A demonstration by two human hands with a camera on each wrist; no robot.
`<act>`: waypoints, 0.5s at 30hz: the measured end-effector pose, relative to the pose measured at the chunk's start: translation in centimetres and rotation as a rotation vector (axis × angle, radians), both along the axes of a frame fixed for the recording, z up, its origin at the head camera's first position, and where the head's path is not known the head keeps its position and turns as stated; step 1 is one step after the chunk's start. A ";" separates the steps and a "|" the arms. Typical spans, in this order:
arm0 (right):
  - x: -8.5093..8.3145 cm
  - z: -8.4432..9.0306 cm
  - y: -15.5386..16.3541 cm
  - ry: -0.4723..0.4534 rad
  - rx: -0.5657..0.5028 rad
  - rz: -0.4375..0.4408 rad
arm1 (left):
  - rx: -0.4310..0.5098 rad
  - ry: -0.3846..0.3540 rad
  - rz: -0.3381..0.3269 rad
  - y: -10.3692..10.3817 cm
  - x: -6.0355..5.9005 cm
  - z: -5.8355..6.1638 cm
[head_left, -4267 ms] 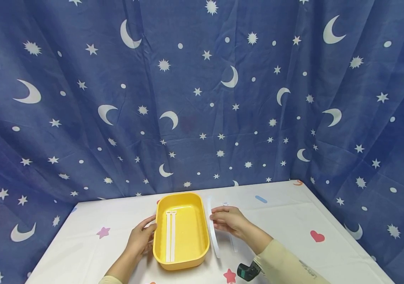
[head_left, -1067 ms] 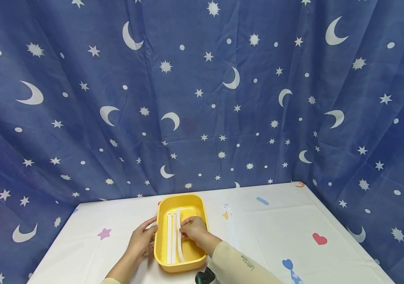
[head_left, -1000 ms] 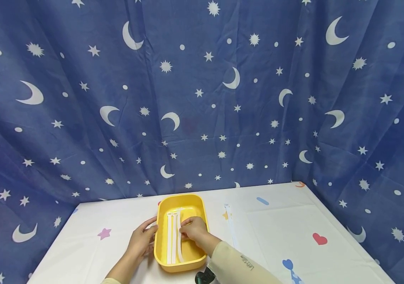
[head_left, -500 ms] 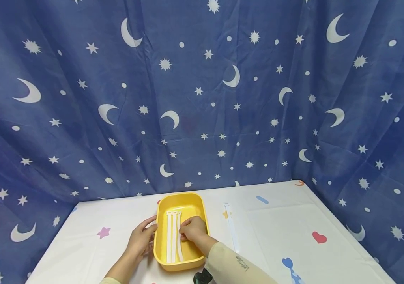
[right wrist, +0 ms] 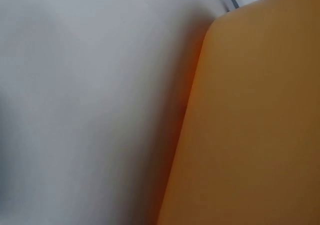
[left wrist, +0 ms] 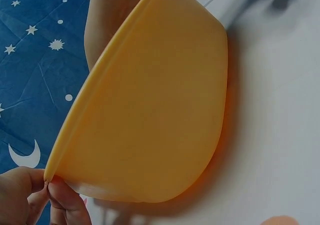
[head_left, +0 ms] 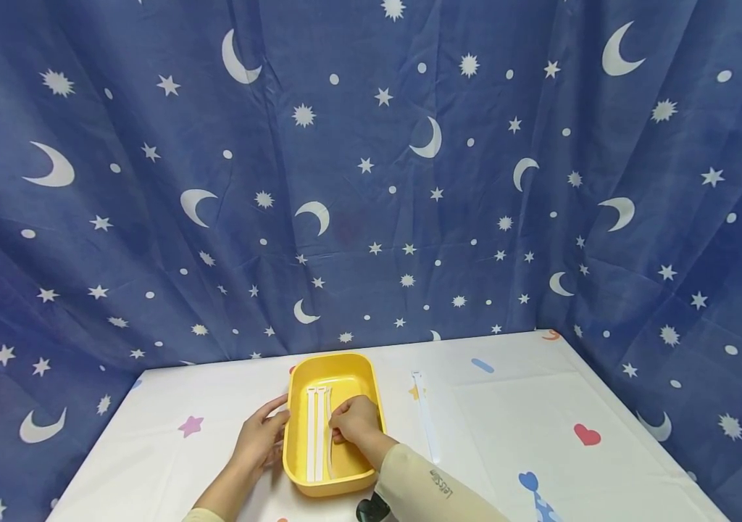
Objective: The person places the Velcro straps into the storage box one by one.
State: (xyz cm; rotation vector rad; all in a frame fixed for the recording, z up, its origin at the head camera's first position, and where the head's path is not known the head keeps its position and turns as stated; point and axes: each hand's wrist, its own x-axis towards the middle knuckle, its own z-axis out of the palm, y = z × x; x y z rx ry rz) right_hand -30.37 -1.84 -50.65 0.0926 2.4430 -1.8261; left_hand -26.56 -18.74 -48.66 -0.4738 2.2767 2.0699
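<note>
A yellow plastic tray with rounded corners stands on the table in the head view. My left hand pinches its left rim between thumb and fingers, as the left wrist view shows. Two white straps with slotted heads, the outer strap and the inner strap, lie side by side along the tray's left half. Reaching inside, my right hand pinches a third white strap just right of them, seen partly edge-on. The right wrist view shows mainly the tray's outer wall; the fingertips there are hidden.
Another white strap lies on the table right of the tray. The white tablecloth carries printed shapes. A blue curtain with moons and stars hangs behind. A black wrist device sits below my right sleeve.
The third strap, held right of the tray at first, is now inside it beside the other two. In the last second it has straightened in line with them; my left hand stays put.
</note>
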 end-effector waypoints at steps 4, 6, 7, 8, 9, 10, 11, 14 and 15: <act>-0.1 -0.1 0.0 0.004 -0.006 -0.003 | 0.007 0.008 -0.001 0.0 0.0 0.1; -0.1 -0.2 0.0 0.011 -0.009 -0.003 | 0.008 0.010 -0.001 0.0 0.0 0.0; -0.1 -0.2 -0.1 0.015 -0.010 -0.003 | 0.008 0.011 0.000 0.0 0.0 0.0; -0.1 -0.2 -0.1 0.019 -0.011 -0.002 | 0.009 0.011 0.001 0.0 0.0 0.0; -0.1 -0.3 -0.1 0.023 -0.009 -0.002 | 0.008 0.009 0.004 0.0 0.0 0.0; -0.1 -0.3 -0.1 0.028 -0.006 0.000 | 0.008 0.006 0.006 0.0 0.0 0.0; -0.1 -0.4 -0.1 0.035 0.000 0.002 | 0.009 0.006 0.005 0.0 0.0 0.0; 0.0 -0.4 -0.1 0.048 0.020 0.007 | 0.010 0.003 0.005 0.0 0.0 0.0; 0.1 -0.4 -0.1 0.051 0.026 0.009 | 0.008 0.002 0.005 0.0 0.0 0.0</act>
